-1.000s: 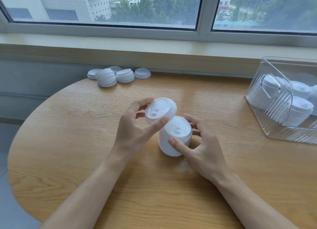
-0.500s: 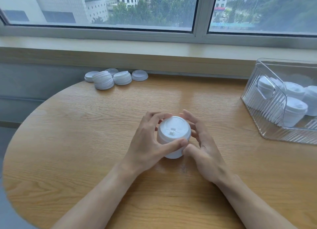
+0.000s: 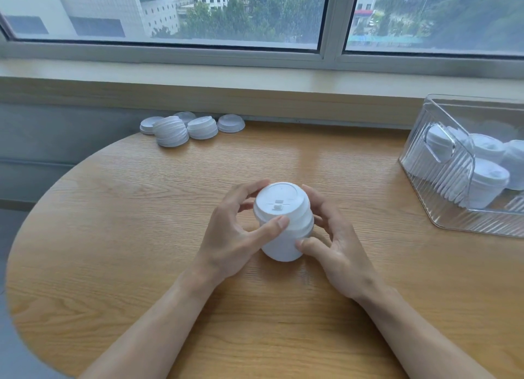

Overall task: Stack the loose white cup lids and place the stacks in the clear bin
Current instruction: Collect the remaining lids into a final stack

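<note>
A stack of white cup lids (image 3: 283,222) stands upright on the round wooden table (image 3: 113,236), near its middle. My left hand (image 3: 235,234) grips the top of the stack, thumb on the front rim and fingers curled behind. My right hand (image 3: 337,242) holds the stack lower down from the right, its thumb against the base. Loose white lids and short stacks (image 3: 184,127) lie at the table's far left edge. The clear bin (image 3: 442,208) at the right holds several lid stacks (image 3: 487,180).
A window sill and wall run along the table's far side, directly behind the loose lids. The bin sits at the table's right edge. Bare wood lies between my hands and both the bin and the loose lids.
My left hand brought a lid down onto the stack and now grips its top. My right hand stayed on the stack's right side.
</note>
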The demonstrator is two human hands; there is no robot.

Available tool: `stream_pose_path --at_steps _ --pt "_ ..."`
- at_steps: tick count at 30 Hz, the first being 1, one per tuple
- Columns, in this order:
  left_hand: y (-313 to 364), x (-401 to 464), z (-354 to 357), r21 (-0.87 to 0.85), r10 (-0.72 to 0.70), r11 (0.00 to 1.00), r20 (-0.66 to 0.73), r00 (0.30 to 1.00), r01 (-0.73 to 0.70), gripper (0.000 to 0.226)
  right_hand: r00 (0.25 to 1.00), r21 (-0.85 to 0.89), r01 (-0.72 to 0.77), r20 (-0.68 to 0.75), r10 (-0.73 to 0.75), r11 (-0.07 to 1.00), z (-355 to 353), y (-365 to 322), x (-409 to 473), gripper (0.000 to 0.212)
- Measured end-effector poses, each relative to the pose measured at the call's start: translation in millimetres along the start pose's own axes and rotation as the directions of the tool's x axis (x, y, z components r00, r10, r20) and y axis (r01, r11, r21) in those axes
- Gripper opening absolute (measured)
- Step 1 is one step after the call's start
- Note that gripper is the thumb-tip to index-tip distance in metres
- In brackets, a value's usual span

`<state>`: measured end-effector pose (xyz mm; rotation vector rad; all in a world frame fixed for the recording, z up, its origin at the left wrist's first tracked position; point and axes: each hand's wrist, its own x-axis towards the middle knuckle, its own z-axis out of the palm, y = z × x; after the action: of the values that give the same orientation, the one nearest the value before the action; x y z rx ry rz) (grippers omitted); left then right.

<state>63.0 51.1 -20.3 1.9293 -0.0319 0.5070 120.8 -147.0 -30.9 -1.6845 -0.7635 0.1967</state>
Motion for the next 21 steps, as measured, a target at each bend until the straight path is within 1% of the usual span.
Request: stream_pose_path --at_steps 3,7,9,11,13,16,19,21 --pt "-0.1 -0.6 2.8 0.038 0.015 0.999 0.000 1.000 -0.015 0.070 1.000 -0.032 0.003 -0.029 -0.004 0.999 1.5 0.3 -0.6 0.073" --pt "0.1 -1.8 6.8 0.095 0.038 0.995 0.036 0.999 -0.042 0.070 0.999 -0.050 -0.031 -0.040 0.029 0.998 0.8 2.3 -1.5 0.084" --pt "-1.1 -1.5 7.5 0.120 0.056 0.991 0.053 0.997 -0.062 0.071 0.999 -0.008 -0.036 -0.026 0.036 0.999 -1.0 2.7 -1.6 0.084" --pt "-2.1 -1.4 7.1 0.120 0.063 0.990 0.063 0.996 -0.070 0.072 0.999 0.050 -0.032 -0.031 0.033 0.998 -1.7 2.2 -1.4 0.078" --pt "-3.1 -2.1 6.0 0.092 0.055 0.994 0.072 0.996 -0.061 0.069 0.997 0.068 -0.028 -0.063 0.033 0.997 0.3 -0.1 -0.6 0.065" --pt "-2.8 -3.8 4.3 -0.009 0.007 1.000 0.067 0.998 -0.007 0.057 0.994 0.049 -0.024 -0.102 0.029 0.999 4.0 -2.0 1.2 0.043" --pt "-2.3 -4.2 2.7 -0.098 -0.047 0.994 0.042 0.998 0.051 0.040 0.995 0.048 -0.014 -0.102 0.019 0.999 6.7 -1.7 1.7 0.038" --pt "-3.1 -3.9 1.5 -0.129 -0.071 0.989 0.054 0.996 0.078 0.036 0.995 0.054 -0.012 -0.098 0.017 0.998 7.2 -0.2 1.8 0.039"
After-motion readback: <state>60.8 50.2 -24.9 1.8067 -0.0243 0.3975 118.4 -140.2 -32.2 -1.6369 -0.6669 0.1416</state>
